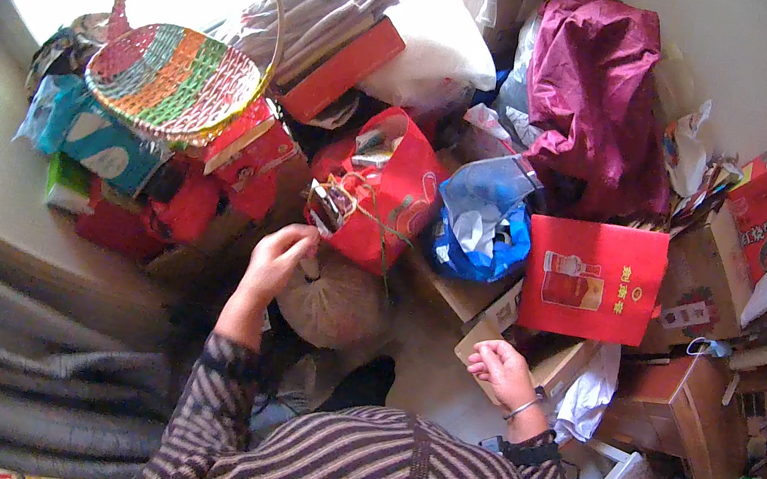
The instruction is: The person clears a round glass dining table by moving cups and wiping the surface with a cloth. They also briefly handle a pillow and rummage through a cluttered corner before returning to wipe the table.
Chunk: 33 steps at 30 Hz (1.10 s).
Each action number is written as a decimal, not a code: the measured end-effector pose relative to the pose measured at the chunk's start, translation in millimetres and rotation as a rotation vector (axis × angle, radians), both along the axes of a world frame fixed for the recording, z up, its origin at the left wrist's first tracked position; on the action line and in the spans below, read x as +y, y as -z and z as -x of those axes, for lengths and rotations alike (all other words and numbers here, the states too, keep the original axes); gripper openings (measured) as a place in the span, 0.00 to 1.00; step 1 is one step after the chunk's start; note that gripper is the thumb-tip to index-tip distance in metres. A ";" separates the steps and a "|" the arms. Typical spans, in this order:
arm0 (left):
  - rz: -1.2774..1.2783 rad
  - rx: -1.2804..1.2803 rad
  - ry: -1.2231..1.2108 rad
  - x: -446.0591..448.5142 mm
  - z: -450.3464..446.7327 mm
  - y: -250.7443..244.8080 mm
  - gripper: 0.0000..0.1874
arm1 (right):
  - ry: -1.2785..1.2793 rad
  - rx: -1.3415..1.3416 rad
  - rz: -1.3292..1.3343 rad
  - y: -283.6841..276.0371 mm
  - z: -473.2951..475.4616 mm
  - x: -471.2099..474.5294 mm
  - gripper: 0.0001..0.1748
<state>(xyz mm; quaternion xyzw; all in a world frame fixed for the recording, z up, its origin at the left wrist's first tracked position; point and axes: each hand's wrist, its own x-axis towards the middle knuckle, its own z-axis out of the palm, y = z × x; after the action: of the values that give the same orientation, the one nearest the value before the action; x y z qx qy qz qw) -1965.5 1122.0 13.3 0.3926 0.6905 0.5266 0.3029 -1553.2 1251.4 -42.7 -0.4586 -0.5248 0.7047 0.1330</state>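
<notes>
My left hand (280, 259) is beside the lower left of a red bag (411, 202), thumb and fingers drawn together; whether anything thin is between them I cannot tell. The open bag is stuffed with small items, and a green cord (385, 228) trails over its side. Just below that hand sits a round tan sack (334, 307) gathered at its neck. My right hand (502, 370) hovers with curled fingers and nothing visible in it, over a piece of brown cardboard (477, 339). A blue bag (477, 263) with white paper inside stands between the hands, farther off.
A woven multicoloured basket (174, 83) with a tall handle sits on a pile at left. At right are a red printed box (593, 281), a maroon cloth bundle (599, 85), a white cloth (587, 395) and a wooden cabinet (674, 410). Grey folded fabric (38, 395) lies lower left.
</notes>
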 end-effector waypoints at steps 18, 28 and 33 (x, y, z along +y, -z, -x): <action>0.198 -0.188 -0.231 -240.9 -207.1 17.6 0.09 | -0.145 0.126 0.133 17.2 -31.4 -100.6 0.09; 0.050 -0.116 -0.773 -497.4 -247.3 -17.5 0.12 | -0.386 0.056 0.110 -9.8 12.6 -249.2 0.07; 0.006 -0.088 -1.114 -687.5 -316.4 -18.2 0.11 | -0.749 0.207 0.060 -38.1 64.8 -421.2 0.08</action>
<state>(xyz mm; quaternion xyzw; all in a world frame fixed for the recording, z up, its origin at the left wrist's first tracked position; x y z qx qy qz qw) -1649.0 434.6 31.4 -0.0550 0.7818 0.6210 0.0084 -1618.0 830.2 -4.6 -0.1653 -0.6188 0.7621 -0.0949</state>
